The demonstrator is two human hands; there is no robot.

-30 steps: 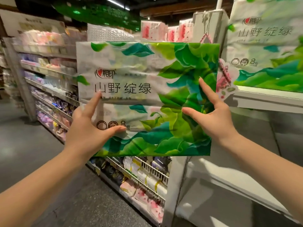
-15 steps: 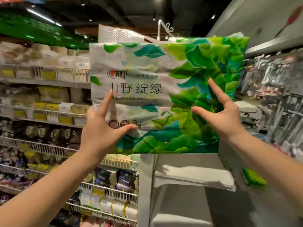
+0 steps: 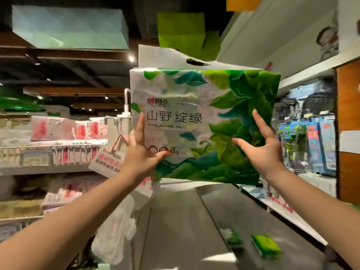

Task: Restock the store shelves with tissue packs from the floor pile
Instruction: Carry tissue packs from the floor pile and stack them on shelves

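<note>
Two bare hands hold one tissue pack [image 3: 204, 123] aloft at the middle of the view, clear of any shelf. Left hand [image 3: 143, 152] grips the pack's lower left edge: forefinger straight up the front face, thumb pressed across the lower front, remaining fingers hidden behind the pack. Right hand [image 3: 261, 147] grips the lower right part: forefinger and thumb spread wide on the front face, other fingers out of sight behind. Pack is upright, tilted slightly, white with green leaf print, cut-out handle flap at top. Left shelving [image 3: 48, 151], far left, carries pink-printed packs, blurred. Right shelf edge [image 3: 292, 213] runs near to far. Green pack [image 3: 266, 246] lies low at near right, blurred.
</note>
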